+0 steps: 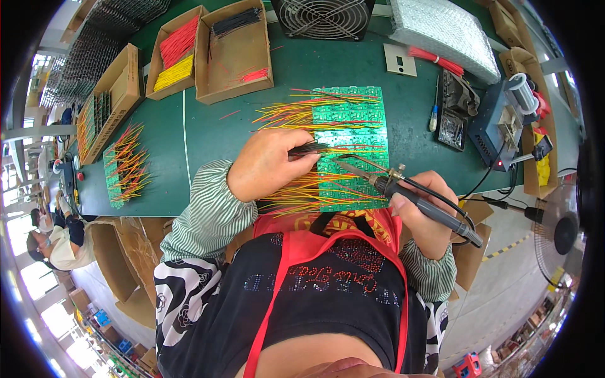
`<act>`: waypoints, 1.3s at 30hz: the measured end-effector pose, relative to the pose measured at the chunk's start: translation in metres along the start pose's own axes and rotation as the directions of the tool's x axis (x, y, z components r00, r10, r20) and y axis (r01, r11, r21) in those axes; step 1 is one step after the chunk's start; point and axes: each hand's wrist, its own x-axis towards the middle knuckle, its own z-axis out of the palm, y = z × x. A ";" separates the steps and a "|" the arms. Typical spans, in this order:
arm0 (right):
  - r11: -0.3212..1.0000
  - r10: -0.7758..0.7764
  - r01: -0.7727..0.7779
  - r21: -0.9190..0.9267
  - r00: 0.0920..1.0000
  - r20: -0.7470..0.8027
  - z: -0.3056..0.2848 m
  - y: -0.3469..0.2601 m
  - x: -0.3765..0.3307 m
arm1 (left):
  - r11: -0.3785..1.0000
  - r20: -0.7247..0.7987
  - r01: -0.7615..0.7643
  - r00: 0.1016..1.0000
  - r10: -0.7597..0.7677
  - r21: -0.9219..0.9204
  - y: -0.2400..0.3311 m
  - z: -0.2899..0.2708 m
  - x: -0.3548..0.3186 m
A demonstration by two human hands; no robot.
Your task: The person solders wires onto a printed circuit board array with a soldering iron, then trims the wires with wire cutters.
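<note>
A green circuit board panel (pixel 353 113) lies on the green table, with several red, yellow and orange wires (pixel 283 114) sticking out to its left. My left hand (pixel 268 162) rests on the panel's left side and pinches a small bundle of black wires (pixel 310 149). My right hand (pixel 422 211) grips a black soldering iron (pixel 416 198); its metal tip (pixel 345 165) points left, just over the board beside the black wires.
Cardboard boxes (pixel 233 57) with red, yellow and black wires stand at the back. A second wired panel (pixel 123 165) lies far left. A fan (pixel 324 17), bubble wrap (pixel 444 31), a soldering station (pixel 498 123) and solder spool (pixel 522 91) sit at right. Another person (pixel 57 236) sits lower left.
</note>
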 end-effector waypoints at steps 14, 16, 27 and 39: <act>0.993 -0.035 0.038 -0.114 0.999 0.025 0.004 0.000 0.010 | 0.999 0.084 0.015 0.996 -0.012 -0.042 -0.005 -0.003 0.005; 0.994 -0.027 0.029 -0.105 0.999 0.023 0.005 0.000 0.011 | 1.000 0.081 -0.010 0.997 0.013 -0.028 -0.007 -0.003 0.005; 0.999 0.032 -0.032 -0.005 0.999 0.030 -0.001 0.003 0.009 | 0.999 0.097 -0.024 0.995 0.028 -0.038 -0.007 -0.004 0.008; 0.999 0.032 -0.032 0.014 0.999 0.041 -0.001 0.001 0.009 | 0.998 0.162 0.051 0.986 -0.047 -0.025 -0.001 -0.009 0.010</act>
